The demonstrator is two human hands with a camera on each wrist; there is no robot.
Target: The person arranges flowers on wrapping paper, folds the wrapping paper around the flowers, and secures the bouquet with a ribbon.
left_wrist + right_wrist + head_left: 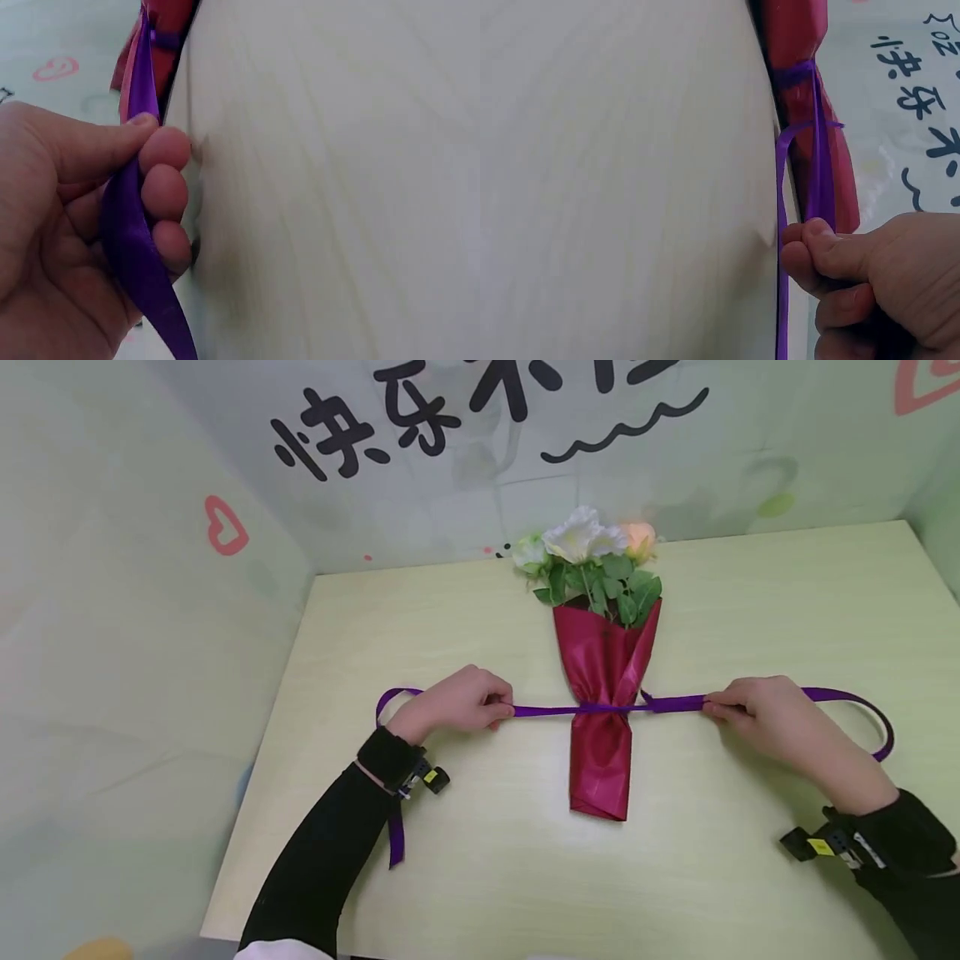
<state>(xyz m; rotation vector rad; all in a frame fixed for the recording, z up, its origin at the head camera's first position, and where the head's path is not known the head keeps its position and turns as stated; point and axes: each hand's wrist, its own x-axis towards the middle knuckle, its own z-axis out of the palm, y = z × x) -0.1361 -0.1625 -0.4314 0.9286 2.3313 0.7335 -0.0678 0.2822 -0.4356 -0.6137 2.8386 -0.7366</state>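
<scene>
A bouquet wrapped in dark red paper [600,768] lies on the table, its white and peach flowers [581,537] and green leaves toward the back wall. Around the wrap's narrow waist runs a purple ribbon [543,712], stretched nearly straight out to both sides. My left hand [461,697] pinches one side of the ribbon between thumb and fingers, and the tail crosses the palm in the left wrist view. On the other side my right hand [772,714] pinches the ribbon with thumb and fingertips. Its loose part [873,710] loops out behind that hand.
The pale wooden table [480,877] meets a printed backdrop [450,510] with black characters and pink hearts. The left ribbon tail [396,839] hangs down beside the left forearm. Each wrist wears a black band with a small camera [810,843].
</scene>
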